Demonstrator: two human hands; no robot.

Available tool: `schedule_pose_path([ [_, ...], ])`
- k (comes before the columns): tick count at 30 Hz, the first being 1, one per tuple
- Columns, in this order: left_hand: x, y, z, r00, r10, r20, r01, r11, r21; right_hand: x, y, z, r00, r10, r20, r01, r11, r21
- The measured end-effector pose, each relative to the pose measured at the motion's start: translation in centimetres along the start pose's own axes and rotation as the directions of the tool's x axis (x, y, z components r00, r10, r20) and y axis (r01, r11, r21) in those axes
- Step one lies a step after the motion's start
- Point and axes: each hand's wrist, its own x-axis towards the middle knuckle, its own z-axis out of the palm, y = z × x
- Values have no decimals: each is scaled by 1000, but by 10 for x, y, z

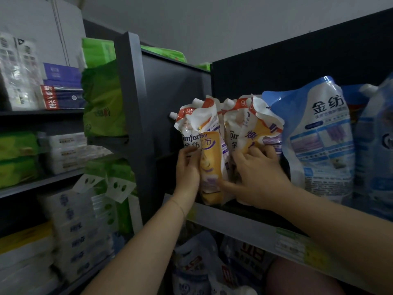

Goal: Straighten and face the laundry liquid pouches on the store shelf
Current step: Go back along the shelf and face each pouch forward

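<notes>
We've got a dark grey shelf point(238, 224), blurry labels point(297, 245) on its front lip. Standing on it: big blue pouch point(319, 135). Touching its left side, crumpled yellow-white pouches point(212, 158), leaning unevenly. On its right, second blue pouch point(378, 145).

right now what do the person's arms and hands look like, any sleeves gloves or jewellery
No gloves on the left hand or right hand, and no rings or watch that I can see. Both forearms are bare, no sleeves in view. A thin line crosses the left wrist: maybe a fine bracelet, maybe a crease.
</notes>
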Motion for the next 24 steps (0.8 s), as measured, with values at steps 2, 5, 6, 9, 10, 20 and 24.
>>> schedule_pose_path([
  [2,16,1,1,980,-198,26,199,978,-58,0,-1,-1,1000,-3,20,3,1000,-4],
  [5,23,12,12,908,-367,201,401,901,-165,1,1,0,999,-25,30,26,1000,-9],
  [6,25,11,16,901,-363,239,407,897,-174,1,1,1,999,-30,32,30,999,-12],
  [9,28,7,22,900,-349,261,399,901,-171,3,3,4,999,-35,26,36,999,-34],
  [10,27,7,22,914,-344,212,381,910,-166,3,4,5,999,-38,20,39,998,-44],
  [20,33,2,18,812,-274,-516,403,902,155,4,6,2,999,-45,-8,45,999,14],
  [24,31,5,20,774,-101,-625,249,956,155,5,8,1,998,-69,5,69,997,23],
])
